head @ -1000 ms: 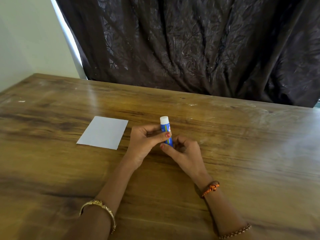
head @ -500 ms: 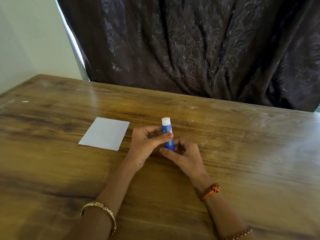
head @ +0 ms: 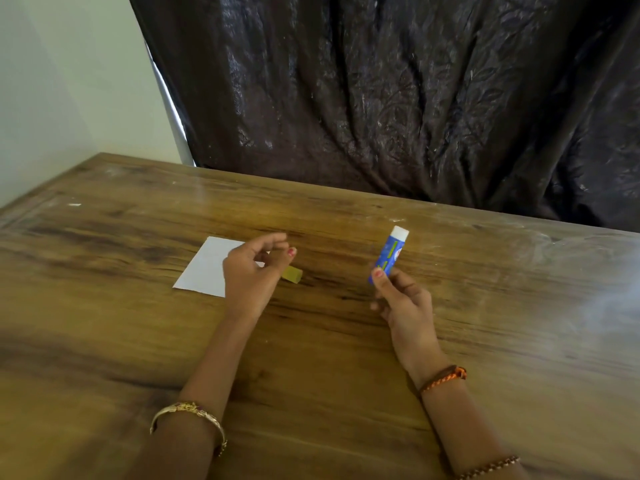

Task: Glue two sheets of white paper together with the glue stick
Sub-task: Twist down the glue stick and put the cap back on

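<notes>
A white paper sheet (head: 202,268) lies flat on the wooden table (head: 138,341); only one sheet can be told. My left hand (head: 251,275) hovers over its right edge with fingers loosely curled, gripping nothing I can see. Just right of that hand a small yellow-green cap (head: 293,274) lies on the table, its left end hidden behind the hand. My right hand (head: 403,299) pinches the lower end of the blue glue stick (head: 389,254), which tilts up with its white end on top.
A dark curtain (head: 381,98) hangs behind the table's far edge, with a pale wall (head: 69,81) at the left. A tiny white scrap (head: 74,204) lies at the far left of the table.
My hands have moved apart. The right hand carried the glue stick to the right, and the left hand moved left toward the paper. The yellow-green cap now shows on the table.
</notes>
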